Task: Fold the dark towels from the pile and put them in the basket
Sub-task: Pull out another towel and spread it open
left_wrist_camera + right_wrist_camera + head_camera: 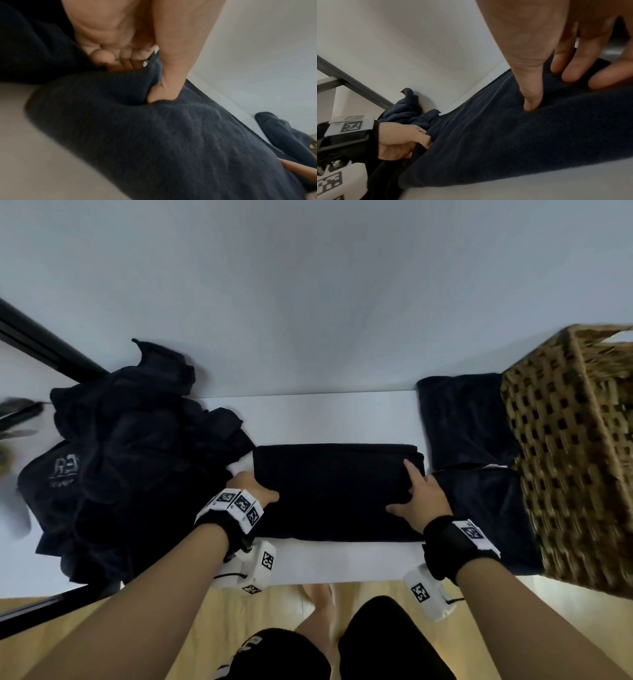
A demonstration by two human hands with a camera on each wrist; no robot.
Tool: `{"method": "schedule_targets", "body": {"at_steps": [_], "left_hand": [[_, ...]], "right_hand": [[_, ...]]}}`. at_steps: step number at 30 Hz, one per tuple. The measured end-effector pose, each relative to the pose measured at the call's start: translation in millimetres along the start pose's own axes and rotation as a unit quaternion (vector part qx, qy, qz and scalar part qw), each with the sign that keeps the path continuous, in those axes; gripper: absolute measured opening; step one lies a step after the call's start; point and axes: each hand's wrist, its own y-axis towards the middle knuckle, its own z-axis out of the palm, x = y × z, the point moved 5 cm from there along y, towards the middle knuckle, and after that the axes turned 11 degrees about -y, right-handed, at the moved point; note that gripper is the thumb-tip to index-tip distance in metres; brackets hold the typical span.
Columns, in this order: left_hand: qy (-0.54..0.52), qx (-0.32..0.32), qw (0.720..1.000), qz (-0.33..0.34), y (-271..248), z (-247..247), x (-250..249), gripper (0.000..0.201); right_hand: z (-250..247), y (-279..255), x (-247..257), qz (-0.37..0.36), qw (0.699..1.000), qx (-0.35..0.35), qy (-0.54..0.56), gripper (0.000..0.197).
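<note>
Both hands' fingers (pixel 412 470) on the folded towel (pixel 337 491), left (pixel 251 486) gripping, right (pixel 423 498) spread; basket (pixel 575 453) contents hidden.

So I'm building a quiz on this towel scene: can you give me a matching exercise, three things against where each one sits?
Things:
1. pile
2. basket
3. folded towel

Places:
A. far right of the table
B. centre, under both hands
C. left side, crumpled

Pairs: 1-C, 2-A, 3-B
</note>
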Motion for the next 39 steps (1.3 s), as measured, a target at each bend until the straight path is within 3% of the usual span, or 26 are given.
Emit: {"method": "schedule_targets", "body": {"at_steps": [3, 7, 12, 14, 17, 19, 21, 24, 28, 31, 33, 35, 39], "left_hand": [[-0.004, 0.027, 1.0, 0.008, -13, -4, -1, 0.023], [-0.006, 0.054, 0.995, 0.083, -48, -10, -20, 0.015], [0.004, 0.061, 0.978, 0.201, -102, 24, -51, 0.047], [0.014, 0.065, 0.975, 0.214, -115, 49, -54, 0.062], [0.028, 0.051, 0.979, 0.197, -120, 78, -48, 0.065], [0.004, 0.052, 0.98, 0.193, -122, 92, -44, 0.063], [-0.023, 0.075, 0.976, 0.201, -123, 103, -39, 0.057], [-0.034, 0.07, 0.971, 0.226, -124, 104, -29, 0.032], [-0.1, -0.048, 0.958, 0.264, -121, 82, -5, 0.02], [-0.107, -0.175, 0.957, 0.207, -113, 60, 25, 0.014], [-0.103, -0.223, 0.959, 0.139, -105, 54, 44, 0.026], [-0.141, -0.219, 0.964, 0.057, -98, 56, 60, 0.043], [-0.273, -0.118, 0.954, -0.04, -87, 70, 71, 0.058]], "right_hand": [[2, -4, 1, -0.006, 1.0, 0.018, 0.0, 0.111], [18, -20, 21, -0.036, 0.998, 0.04, 0.028, 0.109], [49, -41, 74, -0.143, 0.983, 0.095, 0.063, 0.08], [53, -47, 83, -0.153, 0.978, 0.111, 0.089, 0.063], [51, -50, 77, -0.08, 0.959, 0.148, 0.228, 0.037], [52, -51, 71, -0.002, 0.915, 0.201, 0.349, 0.035], [51, -51, 66, 0.027, 0.895, 0.228, 0.382, 0.036], [52, -47, 61, 0.004, 0.92, 0.208, 0.333, 0.038], [53, -42, 55, -0.016, 0.954, 0.154, 0.258, 0.043], [46, -42, 44, -0.006, 0.967, 0.097, 0.235, 0.04], [43, -44, 41, -0.002, 0.974, 0.079, 0.214, 0.047], [43, -48, 45, -0.008, 0.973, 0.093, 0.209, 0.052], [50, -52, 57, -0.01, 0.962, 0.142, 0.234, 0.056]]}}
